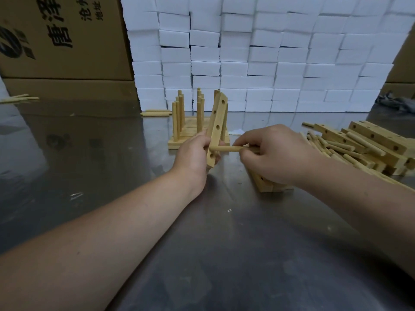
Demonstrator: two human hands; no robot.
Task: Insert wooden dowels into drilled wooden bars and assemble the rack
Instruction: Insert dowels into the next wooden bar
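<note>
We have the left grip clenched round a drilled bar, tilted near upright over the table. The right grip pinches a dowel, held level, tip at a lower hole in the bar. Dowelled bars stand just behind; the spare parts pile is on the right.

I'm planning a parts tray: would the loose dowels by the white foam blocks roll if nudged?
Probably: the loose dowels are round and lie on a smooth, shiny table, so a sideways nudge likely rolls them. They look stiff and light, being short wooden pegs.
</note>
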